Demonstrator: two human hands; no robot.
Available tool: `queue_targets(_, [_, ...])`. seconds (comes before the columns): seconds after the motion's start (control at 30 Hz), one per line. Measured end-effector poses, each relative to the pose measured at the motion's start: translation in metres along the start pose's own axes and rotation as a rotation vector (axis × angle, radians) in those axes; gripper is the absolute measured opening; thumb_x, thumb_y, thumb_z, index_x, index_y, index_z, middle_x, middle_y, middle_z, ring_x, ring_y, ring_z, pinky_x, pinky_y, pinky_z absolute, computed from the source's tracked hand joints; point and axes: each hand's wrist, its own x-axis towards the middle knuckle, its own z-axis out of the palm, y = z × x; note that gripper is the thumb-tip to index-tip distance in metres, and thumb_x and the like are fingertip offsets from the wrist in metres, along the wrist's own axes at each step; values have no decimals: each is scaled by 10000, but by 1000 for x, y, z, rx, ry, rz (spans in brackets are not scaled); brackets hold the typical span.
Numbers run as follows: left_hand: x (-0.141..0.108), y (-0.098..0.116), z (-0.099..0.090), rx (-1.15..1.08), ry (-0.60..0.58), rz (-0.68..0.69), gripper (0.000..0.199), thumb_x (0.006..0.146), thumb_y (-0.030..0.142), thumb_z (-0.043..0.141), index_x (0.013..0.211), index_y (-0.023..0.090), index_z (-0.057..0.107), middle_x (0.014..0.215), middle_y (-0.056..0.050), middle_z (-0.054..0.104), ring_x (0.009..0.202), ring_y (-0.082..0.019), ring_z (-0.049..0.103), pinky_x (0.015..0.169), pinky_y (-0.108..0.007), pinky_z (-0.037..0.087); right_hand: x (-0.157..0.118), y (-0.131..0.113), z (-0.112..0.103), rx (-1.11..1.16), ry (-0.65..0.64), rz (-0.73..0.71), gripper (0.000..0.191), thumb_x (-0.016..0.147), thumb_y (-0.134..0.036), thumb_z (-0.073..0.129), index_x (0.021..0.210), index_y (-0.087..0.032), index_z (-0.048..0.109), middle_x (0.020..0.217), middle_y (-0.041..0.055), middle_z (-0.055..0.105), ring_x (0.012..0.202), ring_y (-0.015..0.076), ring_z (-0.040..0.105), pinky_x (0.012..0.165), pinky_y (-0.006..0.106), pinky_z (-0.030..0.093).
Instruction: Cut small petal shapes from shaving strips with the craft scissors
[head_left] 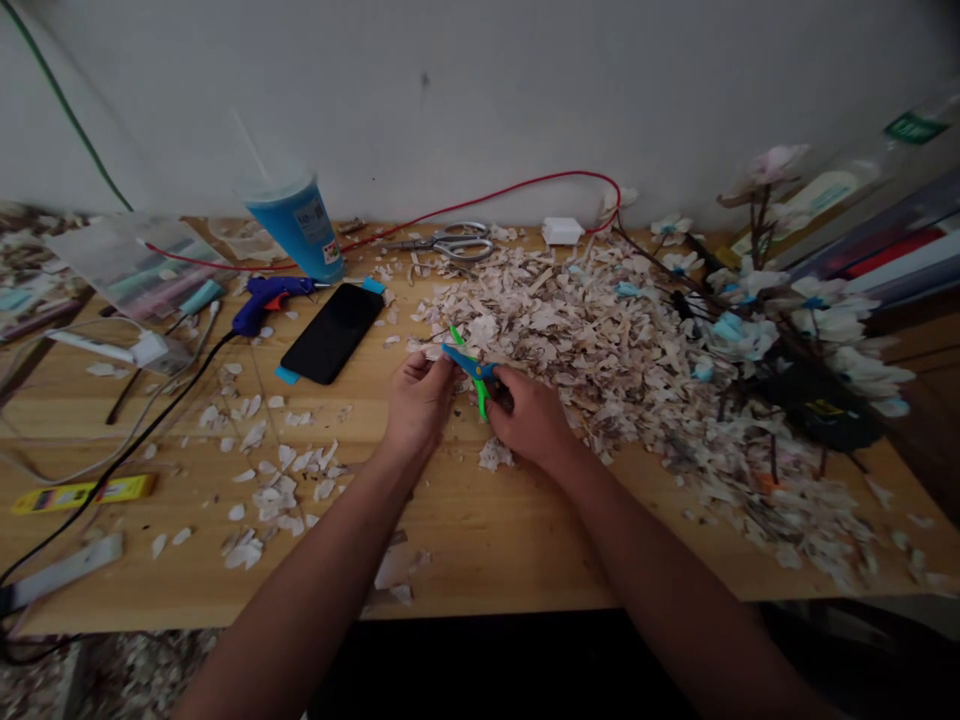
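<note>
My right hand (527, 412) is closed round a pair of blue and green craft scissors (470, 363), whose blades stand apart and point left. Close by the blade tips, my left hand (417, 396) is closed in a pinch. A small pale piece seems to show at its fingertips, but I cannot make out what it is. Just beyond and to the right of both hands spreads a large heap of pale, dry petal-like scraps (577, 330). One loose scrap cluster (495, 455) lies under my right wrist.
A black phone (333, 334), a blue glue gun (262, 300), a tilted blue cup (296, 225) and metal scissors (450, 242) lie or stand behind left. Flower branches (750, 335) stand right. A yellow utility knife (84, 493), a black cable (127, 452) and loose petals (277, 495) lie left.
</note>
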Motion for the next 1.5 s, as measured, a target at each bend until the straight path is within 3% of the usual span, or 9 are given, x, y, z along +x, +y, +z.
queue_targets(0.17, [5,-1,-10,174,3,29,216,707,326,855,752,183,699,702,2,695,616,-97,609,629,-212,483,0,1,1,-6,20,-2,235,826,-271,552,1032,-204,642,987,97,707,875,248,634,712,319,442])
queue_targets(0.33, [6,1,-13,188,-5,38,212,708,313,858,769,177,708,713,-1,697,623,-98,614,643,-219,491,0,2,3,-10,29,-10,206,828,-259,549,1004,-211,645,993,98,706,894,247,631,723,321,448])
queue_targets(0.67, [-6,7,2,-166,-40,-235,215,744,309,846,805,175,688,753,0,675,714,-94,631,732,-211,539,0,2,4,-26,59,-22,184,857,-273,516,987,-205,627,972,101,703,897,256,635,731,333,446])
queue_targets(1.03, [-1,-1,-2,101,-5,36,215,719,324,856,762,185,698,728,14,677,654,-87,606,675,-204,503,0,-1,2,-43,10,3,232,832,-260,560,1042,-197,634,1056,110,706,952,265,644,763,339,456])
queue_targets(1.33, [-1,-2,-7,203,26,41,179,744,299,823,770,182,690,718,14,669,626,-86,590,634,-203,480,1,-1,3,-46,8,4,222,862,-278,556,1049,-199,645,1074,103,702,941,255,640,760,332,452])
queue_targets(1.5, [-5,-3,0,-4,-29,-48,209,735,316,841,780,188,683,736,16,665,662,-86,600,678,-207,496,1,-1,4,-50,26,14,229,869,-263,541,1061,-196,645,1068,104,708,940,252,642,765,328,453])
